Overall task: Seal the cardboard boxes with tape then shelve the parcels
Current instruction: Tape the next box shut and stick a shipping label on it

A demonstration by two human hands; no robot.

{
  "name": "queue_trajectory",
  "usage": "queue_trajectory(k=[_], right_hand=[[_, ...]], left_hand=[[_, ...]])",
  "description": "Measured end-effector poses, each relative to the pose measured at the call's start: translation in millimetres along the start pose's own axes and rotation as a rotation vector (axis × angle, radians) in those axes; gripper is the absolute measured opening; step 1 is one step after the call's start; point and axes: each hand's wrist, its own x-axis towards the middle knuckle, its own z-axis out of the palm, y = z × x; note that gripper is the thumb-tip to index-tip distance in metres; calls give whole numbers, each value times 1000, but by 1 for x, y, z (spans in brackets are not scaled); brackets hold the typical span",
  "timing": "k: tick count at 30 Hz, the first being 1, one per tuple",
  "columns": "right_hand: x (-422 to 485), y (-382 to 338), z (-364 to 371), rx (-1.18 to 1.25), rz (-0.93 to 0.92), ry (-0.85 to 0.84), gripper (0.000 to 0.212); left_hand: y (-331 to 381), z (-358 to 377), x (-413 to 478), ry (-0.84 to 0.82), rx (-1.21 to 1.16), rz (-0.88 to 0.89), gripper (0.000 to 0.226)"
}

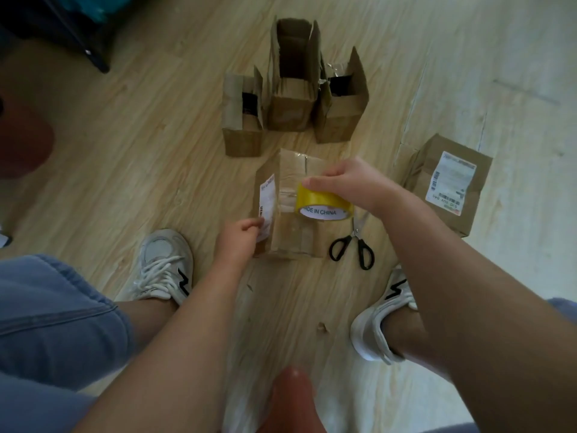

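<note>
**Taping the front box**

The right grip [346, 185] is clasping the tape roll [324, 203], holding it low over the box [290, 235] on the floor [150, 145], prob. to run the strip along the top seam. The left grip [239, 242] is pinching the box's labelled side, steadying it vs the pull. Scissors [352, 245] are lying just beside, ready for cutting; three open boxes [290, 110] are waiting behind

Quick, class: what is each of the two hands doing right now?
Left hand: pinches the labelled edge of the cardboard box.
Right hand: holds the yellow tape roll on that box.
</note>
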Motion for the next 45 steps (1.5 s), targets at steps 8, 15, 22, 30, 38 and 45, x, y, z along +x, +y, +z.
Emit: queue_trajectory(k=[8, 15, 22, 30, 38, 45], right_hand=[[11, -19, 16, -35, -63, -16, 69], [23, -31, 26, 12, -45, -96, 48], [29, -20, 22, -268, -34, 48, 52], [26, 47, 31, -488, 175, 88, 56], [35, 60, 51, -326, 150, 60, 45], [39, 69, 63, -207, 178, 90, 43]], left_hand=[[14, 18, -28, -60, -150, 107, 40], [-22, 12, -2, -47, -254, 23, 68], [-6, 7, -8, -56, -336, -12, 41], [-6, 10, -9, -19, -289, 5, 42], [10, 20, -14, 156, 671, 379, 60], [4, 39, -11, -23, 1060, 466, 62]])
